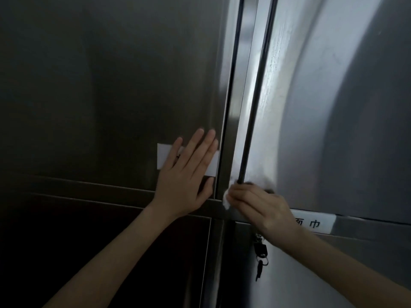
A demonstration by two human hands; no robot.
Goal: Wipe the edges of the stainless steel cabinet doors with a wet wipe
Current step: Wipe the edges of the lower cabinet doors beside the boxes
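Two tall stainless steel cabinet doors fill the view: a dark left door [111,96] and a brighter right door [333,130], split by a vertical gap with a dark edge strip [251,121]. My left hand [186,174] lies flat with straight fingers on the left door, partly over a white label [163,155]. My right hand [260,207] grips a white wet wipe [226,200] and presses it against the bottom of the right door's left edge, where the vertical strip ends. Most of the wipe is hidden under the fingers.
A white label with printed characters [313,223] sits on the horizontal rail under the right door. A small dark padlock with keys [260,252] hangs just below my right hand. Lower doors [111,252] continue beneath the rail.
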